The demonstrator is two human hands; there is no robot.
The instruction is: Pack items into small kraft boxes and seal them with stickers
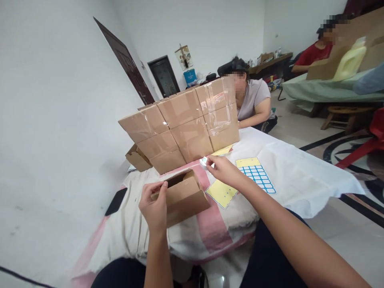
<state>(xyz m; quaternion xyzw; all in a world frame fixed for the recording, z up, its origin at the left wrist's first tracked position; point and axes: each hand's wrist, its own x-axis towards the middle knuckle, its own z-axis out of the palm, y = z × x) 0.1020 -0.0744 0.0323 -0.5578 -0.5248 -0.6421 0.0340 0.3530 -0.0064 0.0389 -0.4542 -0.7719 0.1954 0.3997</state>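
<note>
My left hand [154, 204] is at the left end of an open cardboard box [186, 200], with thumb and forefinger closed on its upper edge. The box lies on the cloth-covered table in front of me, its opening facing away. Farther out, my right hand [220, 168] pinches a small white object with a pale green top [203, 162], close to the cardboard wall. Its exact kind is too small to make out. Beneath my right forearm are a yellow backing sheet [221, 193] and a sheet of blue-bordered white labels [258, 178].
A wall of taped cardboard boxes [189, 128] stands across the table, another open box [138, 158] at its left end. A black phone [116, 201] lies at the left edge. One person [255, 96] sits behind the wall; another [315, 54] is at a farther table.
</note>
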